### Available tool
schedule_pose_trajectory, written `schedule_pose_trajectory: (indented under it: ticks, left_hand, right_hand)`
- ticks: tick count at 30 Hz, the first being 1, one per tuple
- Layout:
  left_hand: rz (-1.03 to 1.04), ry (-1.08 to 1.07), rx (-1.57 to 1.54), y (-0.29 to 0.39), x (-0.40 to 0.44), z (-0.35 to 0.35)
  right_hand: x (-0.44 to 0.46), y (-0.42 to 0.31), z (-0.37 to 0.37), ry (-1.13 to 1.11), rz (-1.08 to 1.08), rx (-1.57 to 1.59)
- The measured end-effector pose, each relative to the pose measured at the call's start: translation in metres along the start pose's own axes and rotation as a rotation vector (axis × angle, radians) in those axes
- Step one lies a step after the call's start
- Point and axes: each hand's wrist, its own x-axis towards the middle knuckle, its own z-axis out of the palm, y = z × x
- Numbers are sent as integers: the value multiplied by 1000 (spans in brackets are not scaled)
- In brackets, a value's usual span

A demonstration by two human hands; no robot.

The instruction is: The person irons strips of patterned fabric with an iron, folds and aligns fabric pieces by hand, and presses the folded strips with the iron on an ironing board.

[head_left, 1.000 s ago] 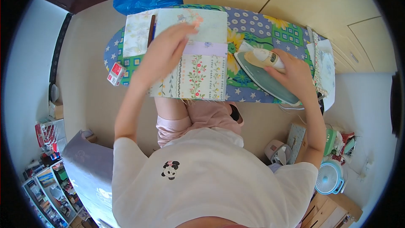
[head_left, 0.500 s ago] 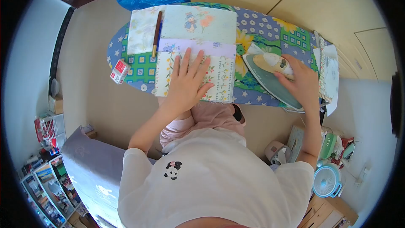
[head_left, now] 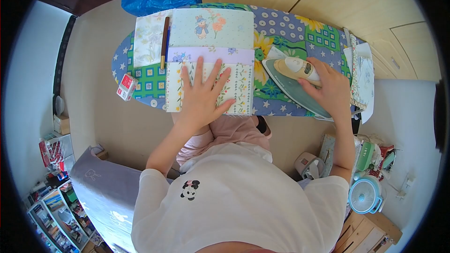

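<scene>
The ironing board [head_left: 281,28] runs crosswise beneath both hands. On it, the banded cloth [head_left: 239,56] lies under and ahead of the left hand [head_left: 201,93], its long axis running away from the person. That hand rests palm down, fingers spread wide and holding nothing, its fingertips at the lavender band. The iron [head_left: 300,96] lies beneath and to the left of the right hand [head_left: 330,89], which is wrapped around its handle. The iron's long axis is slanted: its nose points forward and leftward from that hand, just beside the cloth's right edge, while its heel is back near the wrist. The left hand is the nearer one to the cloth. Whether the whole soleplate touches the board cannot be told from above. Forward and left of the left hand is a pale flowered piece [head_left: 147,42], with a brown stick [head_left: 165,42] along its right side. Further left of that hand sits a small red-and-white box [head_left: 126,87].
</scene>
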Motion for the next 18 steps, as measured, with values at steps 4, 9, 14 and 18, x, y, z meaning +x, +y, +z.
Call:
schedule_pose_trajectory:
  ticks: [4, 9, 14, 18]
  left_hand:
    - [39, -33, -69, 3, -1, 1]
    - [30, -13, -143, 4, 1, 8]
    - [28, 8, -47, 7, 3, 5]
    - [23, 14, -14, 7, 9, 7]
  right_hand:
    - [0, 0, 1, 10, 0, 5]
    - [-1, 0, 1, 20, -5, -9]
    - [0, -1, 1, 28, -8, -4]
    - [-1, 1, 2, 35, -18, -15]
